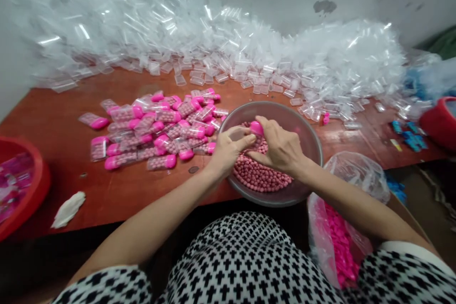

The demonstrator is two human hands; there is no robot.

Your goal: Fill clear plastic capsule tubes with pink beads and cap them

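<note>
Left hand (228, 152) grips a clear plastic tube (236, 134), right hand (280, 146) pinches a pink cap (256, 128) over a grey bowl (302, 126) of pink pellets (258, 175); a slipped grip risks spillage.

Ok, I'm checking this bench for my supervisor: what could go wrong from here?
The metal bowl of pink candy balls sits at the table's edge, so a bump could tip it. The pink cap at the right hand's fingertips could slip into the balls. The capped clear tubes lie loose beside the bowl and could roll off.
</note>
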